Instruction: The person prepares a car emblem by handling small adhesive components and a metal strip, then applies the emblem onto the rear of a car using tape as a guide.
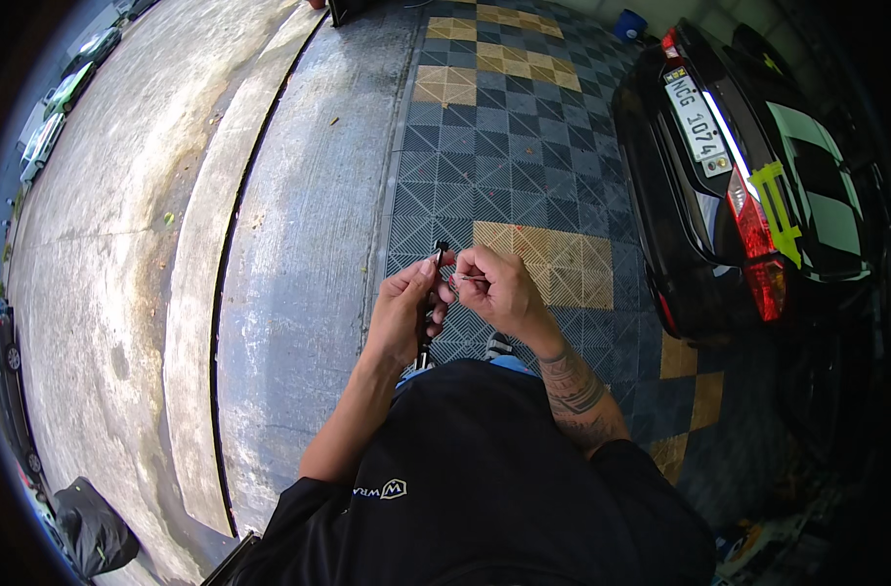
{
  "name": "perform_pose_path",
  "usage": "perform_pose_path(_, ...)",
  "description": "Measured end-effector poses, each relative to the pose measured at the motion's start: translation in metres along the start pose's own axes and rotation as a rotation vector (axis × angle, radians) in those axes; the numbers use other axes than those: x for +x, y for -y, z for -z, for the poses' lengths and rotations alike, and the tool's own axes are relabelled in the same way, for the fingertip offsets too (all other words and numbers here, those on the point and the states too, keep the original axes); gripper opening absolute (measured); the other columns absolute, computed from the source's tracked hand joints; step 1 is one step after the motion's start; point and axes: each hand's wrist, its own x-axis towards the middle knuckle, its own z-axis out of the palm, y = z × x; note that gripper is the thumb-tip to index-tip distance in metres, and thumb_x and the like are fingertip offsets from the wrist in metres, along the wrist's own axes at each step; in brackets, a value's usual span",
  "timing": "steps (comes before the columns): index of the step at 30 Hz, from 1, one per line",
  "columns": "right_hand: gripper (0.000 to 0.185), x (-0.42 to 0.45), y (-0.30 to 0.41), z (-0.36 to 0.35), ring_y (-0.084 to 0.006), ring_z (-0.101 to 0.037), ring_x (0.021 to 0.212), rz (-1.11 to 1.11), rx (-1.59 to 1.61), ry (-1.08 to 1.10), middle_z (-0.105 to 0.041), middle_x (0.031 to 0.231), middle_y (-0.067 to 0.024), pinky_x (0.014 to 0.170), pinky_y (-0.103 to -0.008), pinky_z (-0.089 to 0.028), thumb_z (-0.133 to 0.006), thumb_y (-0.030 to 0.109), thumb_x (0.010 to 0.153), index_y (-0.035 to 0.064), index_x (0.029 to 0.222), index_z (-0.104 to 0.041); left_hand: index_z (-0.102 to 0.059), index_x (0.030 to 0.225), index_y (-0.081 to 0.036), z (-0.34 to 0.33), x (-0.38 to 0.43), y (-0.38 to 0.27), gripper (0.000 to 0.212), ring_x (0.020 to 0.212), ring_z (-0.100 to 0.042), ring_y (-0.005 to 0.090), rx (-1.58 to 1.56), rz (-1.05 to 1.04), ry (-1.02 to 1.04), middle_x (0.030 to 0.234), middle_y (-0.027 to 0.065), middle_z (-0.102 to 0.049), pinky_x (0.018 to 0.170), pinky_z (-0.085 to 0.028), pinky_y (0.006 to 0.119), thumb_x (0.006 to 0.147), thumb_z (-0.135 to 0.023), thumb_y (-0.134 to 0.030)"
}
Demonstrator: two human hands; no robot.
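My left hand (400,302) grips a long, narrow black part (422,322), its dark end (441,247) sticking up past my thumb. The piece runs down through my fingers toward my body. Close beside it, my right hand (500,286) pinches a small thin item (473,277) between thumb and fingers. A bit of red shows at these fingertips, too small to name for certain. Both hands are held in front of my waist, nearly touching, above the tiled floor.
Interlocking plastic floor tiles (504,161), dark with tan patches, lie below. To the right stands a black car (658,190) with yellow-green tape (777,212) near its tail light. A blue bucket (630,26) sits farther off. Leftward are concrete paving (123,293), a dark gap and parked cars.
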Motion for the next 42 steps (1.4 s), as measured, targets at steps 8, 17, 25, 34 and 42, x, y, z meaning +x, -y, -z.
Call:
perform_pose_path(8, 0.035, -0.02, -0.022, 0.032, -0.0083, -0.05, 0.061, -0.437, -0.281, 0.164, -0.053, 0.068, -0.002, 0.056, -0.0263, -0.044, -0.06, 0.035, 0.093, 0.0009, 0.094, -0.054, -0.053, 0.122, 0.0, 0.005, 0.001, -0.005, 0.035, 0.054, -0.048, 0.0064, -0.176, 0.084, 0.098, 0.076, 0.0025, -0.061, 0.043, -0.039, 0.018, 0.101, -0.044, -0.027)
perform_pose_path(17, 0.028, -0.01, 0.01, 0.018, -0.0105, -0.043, 0.051, -0.235, 0.005, 0.045, -0.05, 0.062, -0.0056, 0.049, -0.0299, -0.037, -0.05, 0.021, 0.098, -0.0037, 0.089, -0.061, -0.055, 0.121, -0.001, 0.007, 0.005, 0.0, 0.031, 0.061, -0.052, 0.008, -0.097, 0.053, 0.099, 0.081, 0.0037, -0.062, 0.045, -0.04, 0.018, 0.1, -0.047, -0.022)
perform_pose_path(25, 0.023, 0.007, 0.017, 0.018, -0.0266, -0.059, 0.054, -0.172, -0.121, 0.046, -0.061, 0.065, -0.0175, 0.053, -0.0366, -0.046, -0.055, 0.01, 0.087, -0.0068, 0.074, -0.063, -0.058, 0.105, -0.004, 0.008, 0.004, 0.002, 0.022, 0.069, -0.061, 0.0091, -0.044, 0.06, 0.064, 0.082, 0.003, -0.063, 0.045, -0.041, 0.017, 0.099, -0.048, -0.023)
perform_pose_path(34, 0.023, 0.007, 0.015, 0.017, -0.0272, -0.059, 0.05, -0.172, -0.156, 0.078, -0.061, 0.06, -0.017, 0.051, -0.0365, -0.046, -0.056, 0.01, 0.085, -0.0053, 0.069, -0.063, -0.058, 0.099, -0.005, 0.001, -0.001, -0.001, 0.021, 0.069, -0.061, 0.0086, -0.023, 0.054, 0.069, 0.084, 0.0021, -0.063, 0.043, -0.04, 0.017, 0.099, -0.049, -0.025)
perform_pose_path(42, 0.023, 0.005, 0.017, 0.019, -0.0245, -0.059, 0.048, -0.173, -0.115, 0.078, -0.061, 0.06, -0.0157, 0.049, -0.0351, -0.046, -0.057, 0.01, 0.085, -0.0054, 0.07, -0.063, -0.059, 0.095, -0.005, 0.0, -0.002, 0.002, 0.022, 0.065, -0.059, 0.0083, -0.015, 0.054, 0.059, 0.08, 0.0013, -0.062, 0.041, -0.038, 0.017, 0.098, -0.05, -0.025)
